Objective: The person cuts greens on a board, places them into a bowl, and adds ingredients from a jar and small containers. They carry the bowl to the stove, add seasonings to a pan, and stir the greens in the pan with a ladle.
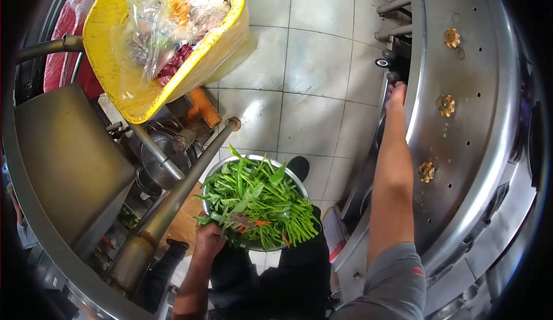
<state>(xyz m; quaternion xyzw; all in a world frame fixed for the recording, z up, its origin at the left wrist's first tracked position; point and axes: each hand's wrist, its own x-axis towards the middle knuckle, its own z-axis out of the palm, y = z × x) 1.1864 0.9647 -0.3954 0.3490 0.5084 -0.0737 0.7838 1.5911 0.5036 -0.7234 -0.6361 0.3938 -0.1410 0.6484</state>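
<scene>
My left hand (209, 240) is closed on the near-left rim of a round metal bowl (303, 188), holding it in front of my legs. Leafy greens with cut stems (262, 202) heap above the rim, with a long green chili (239, 177) and a few orange-red pieces (262, 222) among them. At the end of my stretched right arm, my right hand (396, 95) is at the front side of a steel stove. Its fingers are bent in beside a dark knob (393, 76); what they grip is hidden.
A yellow bin (239, 17) lined with clear plastic holds food waste at the upper left. A metal pipe (190, 176) slants beside the bowl. The steel stove top (461, 135) with several brass burners (446, 105) runs along the right. Tiled floor (314, 66) lies ahead.
</scene>
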